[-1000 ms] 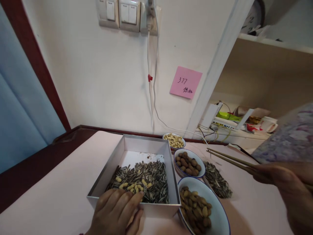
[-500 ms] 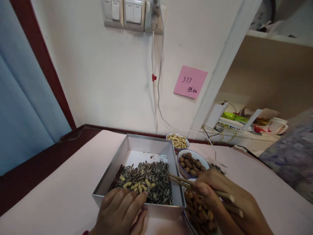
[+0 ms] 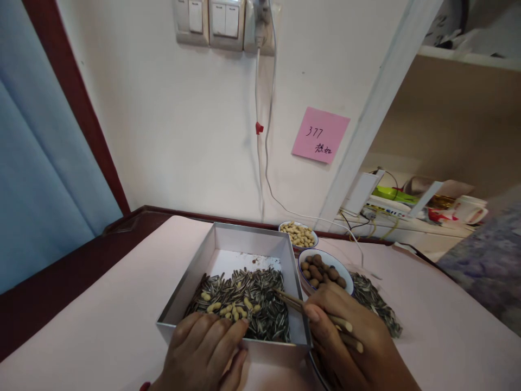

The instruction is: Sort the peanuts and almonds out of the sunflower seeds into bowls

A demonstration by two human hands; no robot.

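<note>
A shallow grey-white box (image 3: 248, 239) stands on the table, holding striped sunflower seeds (image 3: 264, 320) with several peanuts (image 3: 234, 311) on top. My left hand (image 3: 203, 347) is closed over the box's near wall, fingers on the inner side and thumb outside. In my right hand (image 3: 354, 331) is a pair of wooden chopsticks (image 3: 291, 300). They reach over the box's right wall, tips at the seeds; whether anything is between the tips I cannot tell. Under that hand, a bowl (image 3: 318, 374) is mostly hidden.
Right of the box stand a bowl of peanuts (image 3: 299, 234) and a bowl of round brown nuts (image 3: 321, 271). A heap of sunflower seeds (image 3: 376, 304) lies farther right on the pink table cover (image 3: 443, 315). A white cable (image 3: 301, 214) hangs down to the table.
My right hand has moved left with the chopsticks, their tips now farther inside the box. It covers the near bowl more and uncovers the seed heap. My left hand keeps its place.
</note>
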